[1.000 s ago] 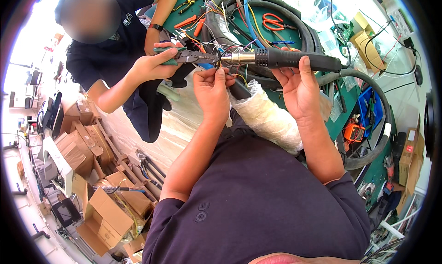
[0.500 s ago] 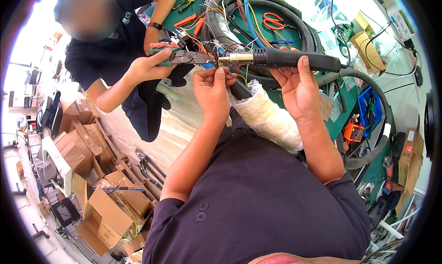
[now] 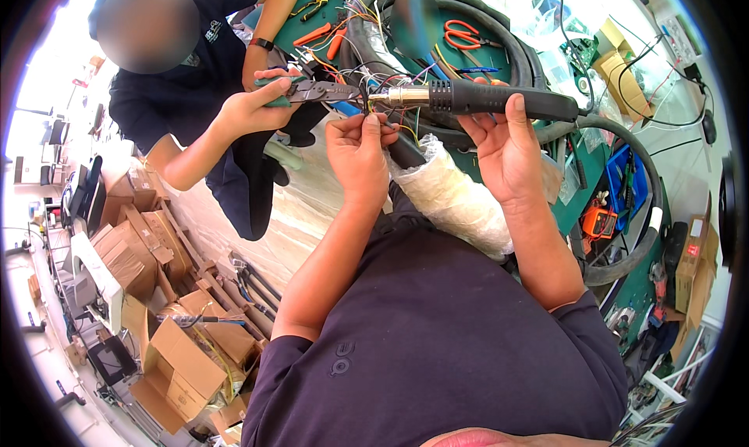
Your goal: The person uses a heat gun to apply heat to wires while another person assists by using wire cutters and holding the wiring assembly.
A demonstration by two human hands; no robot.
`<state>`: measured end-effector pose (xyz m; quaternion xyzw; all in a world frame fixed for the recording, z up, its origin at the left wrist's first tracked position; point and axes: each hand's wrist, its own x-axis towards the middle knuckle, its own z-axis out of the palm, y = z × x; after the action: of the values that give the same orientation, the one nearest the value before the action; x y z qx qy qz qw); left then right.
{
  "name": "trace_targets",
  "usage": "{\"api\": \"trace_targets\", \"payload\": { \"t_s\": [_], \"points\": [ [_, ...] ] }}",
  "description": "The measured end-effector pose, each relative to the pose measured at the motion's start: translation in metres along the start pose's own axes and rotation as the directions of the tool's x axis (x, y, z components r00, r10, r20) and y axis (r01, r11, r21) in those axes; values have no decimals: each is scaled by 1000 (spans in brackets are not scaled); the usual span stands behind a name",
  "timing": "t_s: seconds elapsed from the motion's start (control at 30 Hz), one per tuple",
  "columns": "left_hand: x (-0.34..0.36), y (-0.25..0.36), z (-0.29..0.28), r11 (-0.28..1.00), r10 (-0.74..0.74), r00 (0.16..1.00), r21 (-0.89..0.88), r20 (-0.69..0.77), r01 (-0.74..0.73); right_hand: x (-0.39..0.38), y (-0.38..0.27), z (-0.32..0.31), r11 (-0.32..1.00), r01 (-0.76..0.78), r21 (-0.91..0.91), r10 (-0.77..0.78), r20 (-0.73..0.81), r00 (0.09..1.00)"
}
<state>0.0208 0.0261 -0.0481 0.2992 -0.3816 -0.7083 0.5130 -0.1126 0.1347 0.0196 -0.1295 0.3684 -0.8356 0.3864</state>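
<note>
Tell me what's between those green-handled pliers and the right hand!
The head view shows thin wires, then the metal nozzle and vented front of a black tool.

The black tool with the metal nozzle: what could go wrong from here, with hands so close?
If the metal nozzle is hot, which I can't tell, it might burn the left hand, whose fingertips pinch a thin wire near its tip. The pliers in the co-worker's hand point toward that same spot, so a slip might tug the wire. The black tool rests between the right hand's thumb and fingers, so it could perhaps tilt.
</note>
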Motion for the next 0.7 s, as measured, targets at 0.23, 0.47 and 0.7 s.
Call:
{"api": "trace_targets", "payload": {
  "t_s": [0.23,0.47,0.7],
  "points": [
    [0,2,2,1000,11,1000,21,17,-11,2,0,-6,999,26,-26,-27,-17,999],
    [0,-7,-8,696,374,884,546,279,-467,4,-42,-10,928,285,-241,-312,-82,946],
    [6,12,0,393,417,748,639,517,-661,25,-98,29,615,396,-682,-340,224,913]
  ]
}}
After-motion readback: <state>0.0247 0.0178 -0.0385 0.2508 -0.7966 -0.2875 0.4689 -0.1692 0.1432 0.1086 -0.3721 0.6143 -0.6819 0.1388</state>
